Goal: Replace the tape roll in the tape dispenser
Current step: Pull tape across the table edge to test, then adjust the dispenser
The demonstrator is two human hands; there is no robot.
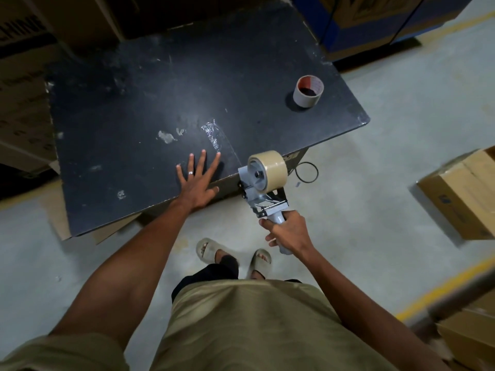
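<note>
My right hand grips the handle of a grey hand-held tape dispenser, held in the air just off the table's near right edge. A full beige tape roll sits on its spindle. My left hand lies flat on the black table, fingers spread, holding nothing. A second, thin roll with a red-and-white core stands on the table's far right corner area, well away from both hands.
Scraps of clear tape stick to the table near my left hand. A black ring lies on the floor by the table corner. Cardboard boxes stand on the right and behind the table. My sandalled feet are below.
</note>
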